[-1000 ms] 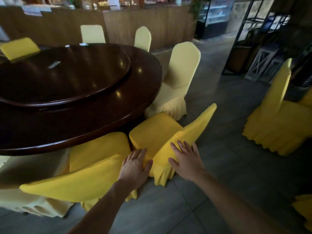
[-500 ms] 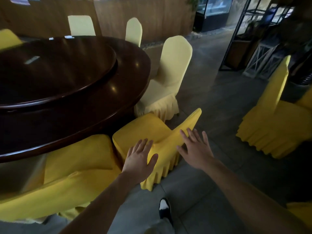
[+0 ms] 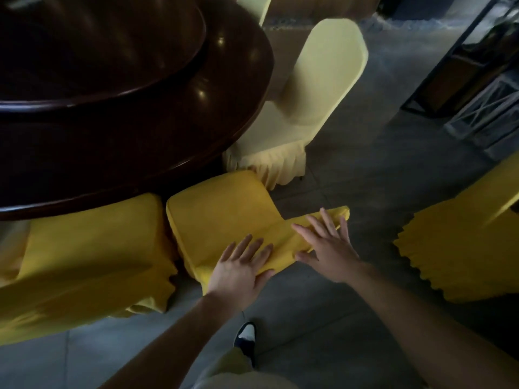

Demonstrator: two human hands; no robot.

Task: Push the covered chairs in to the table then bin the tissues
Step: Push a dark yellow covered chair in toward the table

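Both hands flat on the backrest top of the bright yellow covered chair (image 3: 224, 214). Left hand (image 3: 241, 273) presses the near end, fingers straight and spread, nothing gripped. Right hand (image 3: 328, 251) lies on the far end, fingers splayed, nothing gripped. The chair's seat front sits at the edge of the dark round table (image 3: 134, 130). Second yellow chair (image 3: 92, 248) just beside it, partly under the table rim. Pale chair (image 3: 303, 102) against the table's far side. Another yellow chair (image 3: 460, 242) well apart from the table. No tissues seen. Shoe (image 3: 245, 336) on the grey floor (image 3: 365, 169).
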